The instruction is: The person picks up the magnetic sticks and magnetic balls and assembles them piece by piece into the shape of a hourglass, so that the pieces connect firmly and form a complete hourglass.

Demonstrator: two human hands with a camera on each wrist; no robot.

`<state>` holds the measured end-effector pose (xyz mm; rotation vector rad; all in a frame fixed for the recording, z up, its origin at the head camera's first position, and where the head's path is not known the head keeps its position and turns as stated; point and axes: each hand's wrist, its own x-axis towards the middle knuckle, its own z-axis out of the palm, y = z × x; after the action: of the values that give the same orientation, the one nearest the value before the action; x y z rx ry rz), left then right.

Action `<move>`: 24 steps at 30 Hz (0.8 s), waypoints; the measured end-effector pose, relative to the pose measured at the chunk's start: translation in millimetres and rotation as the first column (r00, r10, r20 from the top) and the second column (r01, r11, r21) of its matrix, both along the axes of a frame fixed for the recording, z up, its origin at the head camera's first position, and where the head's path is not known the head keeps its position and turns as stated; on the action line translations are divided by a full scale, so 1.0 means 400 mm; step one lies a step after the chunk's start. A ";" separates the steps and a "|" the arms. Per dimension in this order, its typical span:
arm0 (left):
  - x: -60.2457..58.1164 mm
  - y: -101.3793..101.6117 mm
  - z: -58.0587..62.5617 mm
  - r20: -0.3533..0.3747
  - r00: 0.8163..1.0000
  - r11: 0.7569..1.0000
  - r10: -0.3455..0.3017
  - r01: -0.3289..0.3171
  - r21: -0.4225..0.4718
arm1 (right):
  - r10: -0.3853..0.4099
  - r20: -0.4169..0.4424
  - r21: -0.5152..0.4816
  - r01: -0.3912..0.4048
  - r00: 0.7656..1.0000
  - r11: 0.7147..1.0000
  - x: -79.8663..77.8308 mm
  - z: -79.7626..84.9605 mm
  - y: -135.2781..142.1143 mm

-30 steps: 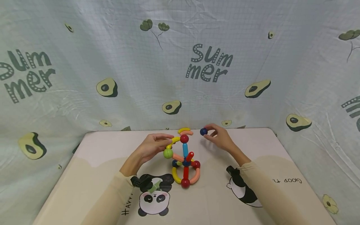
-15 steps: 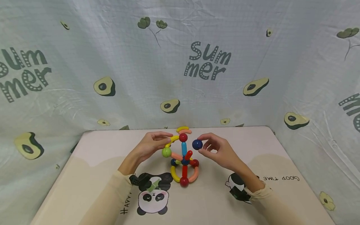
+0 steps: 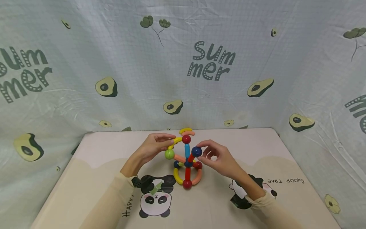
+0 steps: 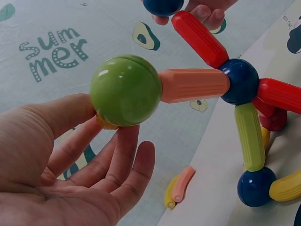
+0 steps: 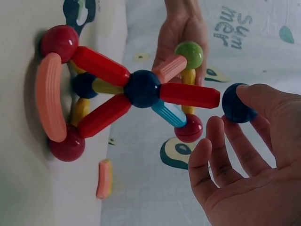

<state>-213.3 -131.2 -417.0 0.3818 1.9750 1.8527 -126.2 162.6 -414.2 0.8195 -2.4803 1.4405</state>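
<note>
A toy structure of coloured rods and balls stands upright on the table, built round a central dark blue ball point(image 5: 142, 89). My left hand point(image 3: 154, 149) pinches the curved yellow rod point(image 3: 178, 140) running between the green ball point(image 4: 125, 90) and the upper red ball point(image 3: 186, 139). Between thumb and fingers, my right hand point(image 3: 218, 157) pinches a loose dark blue ball point(image 5: 236, 103). That ball is right by the free end of a red rod point(image 5: 190, 95), a narrow gap showing in the right wrist view. Salmon point(image 4: 194, 85) and light blue point(image 3: 187, 151) rods also branch from the centre.
Two spare curved rods, one yellow point(image 3: 185, 129) and one salmon point(image 3: 188, 133), lie at the table's back edge behind the structure. A printed curtain point(image 3: 137, 79) hangs behind the table. The tabletop point(image 3: 211, 203) bears panda drawings.
My right hand has brought the dark blue ball from the back right, leftward and nearer, up to the red rod's end. The left hand keeps its hold on the curved yellow rod.
</note>
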 end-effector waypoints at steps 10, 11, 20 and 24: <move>0.001 -0.001 0.003 0.006 1.000 1.000 0.003 -0.003 0.001 | 0.008 0.008 -0.007 -0.008 1.000 1.000 -0.015 -0.004 -0.016; 0.001 -0.002 0.003 0.006 1.000 1.000 0.004 -0.004 0.000 | 0.012 0.006 -0.006 -0.012 1.000 1.000 -0.016 -0.002 -0.018; 0.002 0.000 -0.001 0.017 1.000 1.000 0.005 -0.005 0.009 | 0.017 0.008 0.015 -0.017 1.000 1.000 -0.034 0.004 -0.039; 0.005 0.000 -0.002 0.019 1.000 1.000 0.006 -0.006 0.020 | 0.021 0.023 0.018 -0.021 1.000 1.000 -0.038 0.005 -0.044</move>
<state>-211.4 -131.2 -417.6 0.3635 1.9486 1.8750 -141.3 145.1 -412.3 0.8395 -2.5127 1.4435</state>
